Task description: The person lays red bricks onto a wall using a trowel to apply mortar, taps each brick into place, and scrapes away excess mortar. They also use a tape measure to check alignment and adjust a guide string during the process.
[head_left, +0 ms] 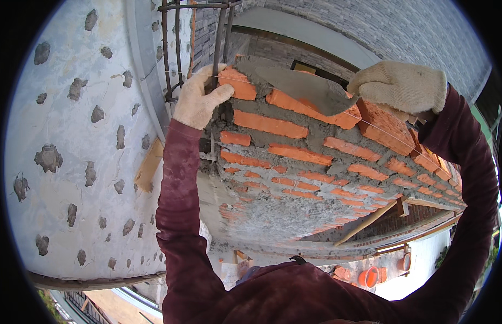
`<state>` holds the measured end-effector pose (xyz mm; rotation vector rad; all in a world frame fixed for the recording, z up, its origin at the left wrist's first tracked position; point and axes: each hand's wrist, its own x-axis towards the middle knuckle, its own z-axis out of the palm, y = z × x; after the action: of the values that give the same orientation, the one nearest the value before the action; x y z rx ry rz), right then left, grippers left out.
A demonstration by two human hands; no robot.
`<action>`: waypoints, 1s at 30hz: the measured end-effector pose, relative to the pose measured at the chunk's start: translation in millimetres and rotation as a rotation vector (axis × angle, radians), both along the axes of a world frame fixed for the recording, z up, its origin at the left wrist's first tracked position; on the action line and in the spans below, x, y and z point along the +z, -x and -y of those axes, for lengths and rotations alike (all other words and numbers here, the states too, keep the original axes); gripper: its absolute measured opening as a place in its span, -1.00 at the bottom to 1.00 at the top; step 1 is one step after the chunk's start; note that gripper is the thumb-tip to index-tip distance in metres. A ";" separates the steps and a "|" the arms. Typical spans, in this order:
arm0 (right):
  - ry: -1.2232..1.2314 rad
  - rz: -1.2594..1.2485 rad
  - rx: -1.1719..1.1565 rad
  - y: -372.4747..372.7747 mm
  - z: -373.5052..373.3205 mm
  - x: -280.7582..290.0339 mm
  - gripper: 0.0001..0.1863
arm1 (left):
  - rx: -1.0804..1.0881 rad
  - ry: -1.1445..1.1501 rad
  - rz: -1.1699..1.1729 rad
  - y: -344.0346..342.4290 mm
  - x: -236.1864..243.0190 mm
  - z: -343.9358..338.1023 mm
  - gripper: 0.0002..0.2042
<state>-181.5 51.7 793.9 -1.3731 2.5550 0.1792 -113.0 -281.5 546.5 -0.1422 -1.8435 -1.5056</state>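
Left hand (pixel 201 98), gloved, at 11 o'clock: grasping the end brick (pixel 238 84), thumb on its front face, fingers at its left end. Brick sits near 12 o'clock, on the top course of the brick wall (pixel 270 125), which runs from there toward 3 o'clock.

Right hand (pixel 398 87), gloved, at 2 o'clock: clenched around the trowel (pixel 310 90); handle mostly hidden by the glove. Blade at 1 o'clock, pointing toward the end brick, over the top course; contact with the mortar beneath cannot be told.

Surroundings: upright steel bars (pixel 219 40) near 11 o'clock; pitted white wall (pixel 67 127) at 9 o'clock.
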 end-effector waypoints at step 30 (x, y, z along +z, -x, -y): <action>0.161 -0.944 0.132 -54.7 -38.6 -86.0 -0.79 | 0.043 0.083 0.012 -2.1 5.8 -5.9 -0.46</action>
<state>-126.8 90.2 707.9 -1.8306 3.2459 0.8376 -110.9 -275.5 552.3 -0.1331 -1.9076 -1.4041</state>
